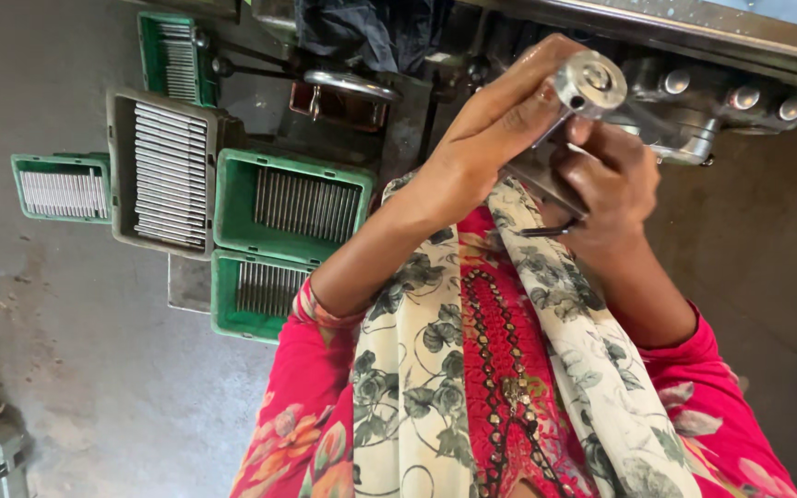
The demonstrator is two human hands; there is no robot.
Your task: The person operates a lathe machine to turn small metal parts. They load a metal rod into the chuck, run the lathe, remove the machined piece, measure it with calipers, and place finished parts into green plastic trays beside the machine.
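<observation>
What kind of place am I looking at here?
Most likely a small metalworking shop. Green crates and a grey tray hold rows of metal rods on a concrete floor, and both hands grip a machined metal part beside a machine.

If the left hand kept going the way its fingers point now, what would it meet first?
Probably the grey metal machine body with round silver knobs, just past the shiny steel cylinder that the left hand grips with the right hand. Depth is unclear.

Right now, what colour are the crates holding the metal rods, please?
Green crates, best seen in the head view; one tray is grey.
</observation>
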